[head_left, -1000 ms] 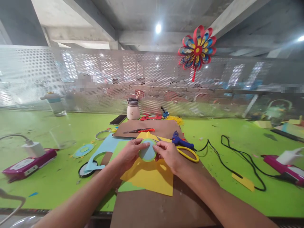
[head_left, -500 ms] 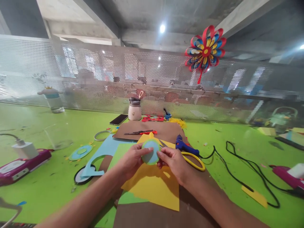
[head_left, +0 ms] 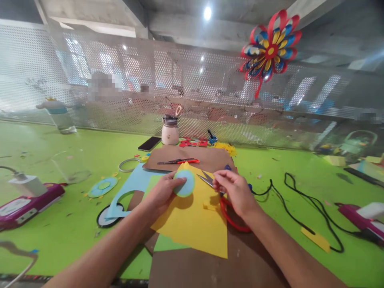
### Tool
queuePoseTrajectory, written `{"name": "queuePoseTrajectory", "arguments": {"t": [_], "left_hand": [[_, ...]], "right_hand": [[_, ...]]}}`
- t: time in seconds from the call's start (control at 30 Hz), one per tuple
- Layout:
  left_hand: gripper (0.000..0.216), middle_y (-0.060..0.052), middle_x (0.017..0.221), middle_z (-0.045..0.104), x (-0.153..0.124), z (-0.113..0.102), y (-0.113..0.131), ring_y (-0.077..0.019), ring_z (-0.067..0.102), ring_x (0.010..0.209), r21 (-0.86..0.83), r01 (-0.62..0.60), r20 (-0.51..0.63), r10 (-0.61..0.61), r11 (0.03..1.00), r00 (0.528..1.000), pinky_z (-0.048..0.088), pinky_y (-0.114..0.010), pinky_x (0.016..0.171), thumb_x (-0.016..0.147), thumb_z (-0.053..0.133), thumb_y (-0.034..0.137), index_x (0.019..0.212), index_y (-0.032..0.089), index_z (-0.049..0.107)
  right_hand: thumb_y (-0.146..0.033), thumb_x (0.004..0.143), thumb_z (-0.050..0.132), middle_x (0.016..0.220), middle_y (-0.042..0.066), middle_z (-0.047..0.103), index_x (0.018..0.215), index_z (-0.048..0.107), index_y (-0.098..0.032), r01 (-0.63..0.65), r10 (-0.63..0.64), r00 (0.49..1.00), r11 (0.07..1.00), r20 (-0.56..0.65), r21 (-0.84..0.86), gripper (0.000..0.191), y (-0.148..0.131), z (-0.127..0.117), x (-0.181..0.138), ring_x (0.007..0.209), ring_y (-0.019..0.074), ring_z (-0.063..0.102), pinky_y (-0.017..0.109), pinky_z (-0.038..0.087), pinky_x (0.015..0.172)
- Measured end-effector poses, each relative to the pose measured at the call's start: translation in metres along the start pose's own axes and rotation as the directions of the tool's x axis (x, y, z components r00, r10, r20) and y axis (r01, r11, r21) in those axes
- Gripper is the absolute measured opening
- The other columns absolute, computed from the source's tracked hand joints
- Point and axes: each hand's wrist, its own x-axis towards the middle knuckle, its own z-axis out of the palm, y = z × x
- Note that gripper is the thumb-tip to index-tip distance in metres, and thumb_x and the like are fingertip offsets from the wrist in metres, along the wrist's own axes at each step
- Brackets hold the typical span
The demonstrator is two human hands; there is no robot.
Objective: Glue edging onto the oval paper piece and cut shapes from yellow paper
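Note:
My left hand (head_left: 162, 193) is closed on a round paper disc (head_left: 185, 184), light blue with a green rim, and holds it just above a yellow paper sheet (head_left: 195, 224). To its right, my right hand (head_left: 235, 192) has its fingers curled onto a pair of scissors (head_left: 206, 179). The steel blades point left toward the disc, and a red handle loop shows under the palm. The yellow sheet lies on a brown cardboard mat (head_left: 192, 264) on the green table (head_left: 285, 224).
A light blue sheet with cut-out holes (head_left: 132, 182) lies left of the mat. Farther back are small orange-handled snips (head_left: 180, 161), a phone (head_left: 149, 143) and a white jar (head_left: 169, 132). A black cord (head_left: 300, 204) trails right. Magenta devices sit at the left (head_left: 27, 200) and right (head_left: 360, 218) edges.
My right hand has let go of the disc and moved right onto the scissors. The left hand alone now holds the disc. The camera has tilted down a little.

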Motion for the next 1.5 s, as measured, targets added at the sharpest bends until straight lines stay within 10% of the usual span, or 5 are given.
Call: {"name": "queuePoseTrajectory", "arguments": {"t": [0.2, 0.37, 0.57, 0.77, 1.5], "left_hand": [[0.059, -0.005, 0.081, 0.069, 0.014, -0.015, 0.001, -0.0207, 0.065, 0.066, 0.24, 0.029, -0.136, 0.004, 0.97, 0.991, 0.049, -0.031, 0.061, 0.062, 0.073, 0.022, 0.117, 0.017, 0.054], [0.07, -0.006, 0.09, 0.067, 0.022, -0.024, 0.0, -0.0224, 0.063, 0.075, 0.462, 0.041, -0.241, 0.081, 0.886, 0.967, 0.043, -0.027, 0.061, 0.054, 0.075, 0.017, 0.12, 0.018, 0.054], [0.075, -0.006, 0.089, 0.063, 0.024, -0.031, 0.008, -0.0246, 0.059, 0.087, 0.596, 0.029, -0.265, 0.162, 0.803, 0.951, 0.037, -0.024, 0.06, 0.053, 0.072, 0.017, 0.124, 0.018, 0.052], [0.072, 0.009, 0.05, 0.038, 0.024, -0.038, 0.012, -0.0128, 0.038, 0.046, 0.607, 0.02, -0.241, 0.16, 0.794, 0.957, 0.022, -0.024, 0.046, 0.057, 0.056, 0.008, 0.129, 0.013, 0.048], [0.064, 0.01, 0.047, 0.039, 0.009, -0.055, 0.042, -0.0106, 0.04, 0.047, 0.415, -0.072, -0.066, 0.108, 0.907, 0.992, 0.03, -0.024, 0.049, 0.059, 0.066, 0.015, 0.122, 0.013, 0.055]], "right_hand": [[-0.031, 0.074, 0.066, 0.079, 0.004, 0.067, 0.091, 0.068, -0.017, 0.093, -0.023, 0.982, 0.924, 0.189, -0.371, 0.022, -0.001, -0.025, 0.012, 0.071, 0.0184, 0.059, 0.032, 0.047, 0.067], [-0.022, 0.059, 0.079, 0.094, 0.005, 0.067, 0.11, 0.068, -0.025, 0.26, 0.05, 0.898, 0.74, 0.436, -0.621, 0.053, -0.005, -0.022, -0.004, 0.084, 0.0222, 0.058, 0.031, 0.041, 0.073], [-0.001, 0.07, 0.056, 0.078, 0.003, 0.067, 0.117, 0.064, -0.026, 0.346, 0.05, 0.88, 0.614, 0.473, -0.709, 0.054, -0.001, -0.018, -0.011, 0.073, 0.0195, 0.057, 0.026, 0.035, 0.06], [-0.003, 0.074, 0.051, 0.074, 0.0, 0.064, 0.12, 0.061, -0.025, 0.361, -0.066, 0.897, 0.68, 0.438, -0.638, 0.051, 0.001, -0.02, -0.004, 0.069, 0.0166, 0.057, 0.026, 0.041, 0.064], [-0.021, 0.078, 0.059, 0.076, -0.001, 0.057, 0.12, 0.058, -0.022, 0.194, -0.103, 0.954, 0.928, 0.282, -0.319, 0.041, 0.005, -0.02, 0.003, 0.068, 0.0156, 0.056, 0.029, 0.047, 0.067]]}}
